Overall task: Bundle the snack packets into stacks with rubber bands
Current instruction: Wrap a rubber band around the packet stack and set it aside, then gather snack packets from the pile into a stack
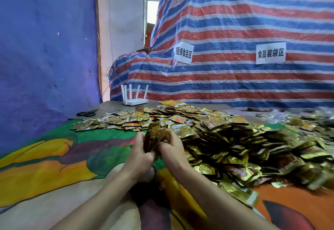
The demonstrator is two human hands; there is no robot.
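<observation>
Gold foil pkts, upright, btwn both hands.

Both forearms reach forward and converge. The left hand and right hand meet, each curled around the stack of packets between them.

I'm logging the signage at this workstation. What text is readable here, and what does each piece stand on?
"捆绑食品区": left paper sign, taped to the striped tarp; its first character is partly bent away.
"食品装袋区": right paper sign, on the same tarp.
Print on the snack packets and the held stack: too small and blurred to read.
White router: no readable text.
</observation>
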